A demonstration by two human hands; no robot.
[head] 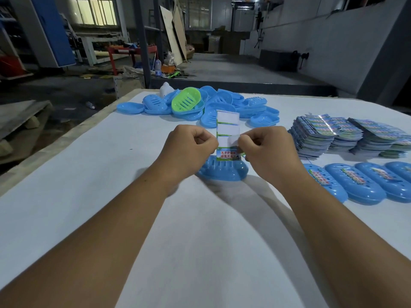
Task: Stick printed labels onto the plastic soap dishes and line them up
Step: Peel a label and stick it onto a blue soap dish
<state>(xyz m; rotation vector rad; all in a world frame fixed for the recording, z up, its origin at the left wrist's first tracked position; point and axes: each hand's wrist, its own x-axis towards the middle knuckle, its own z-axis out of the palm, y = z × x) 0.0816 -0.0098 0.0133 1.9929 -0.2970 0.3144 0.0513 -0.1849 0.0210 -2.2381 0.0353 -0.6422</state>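
Note:
My left hand pinches the left edge of a label strip that stands upright, with blank backing above and one printed label low down. My right hand pinches a label partly peeled from the strip's right side. Just below both hands a blue soap dish lies on the white table. At the right edge a row of labelled blue dishes lies side by side. A pile of unlabelled blue dishes with one green dish sits at the far side.
Stacks of printed label sheets stand at the right, behind the labelled row. The table's left edge drops to a workshop floor with pallets and clutter. A white object lies behind the dish pile.

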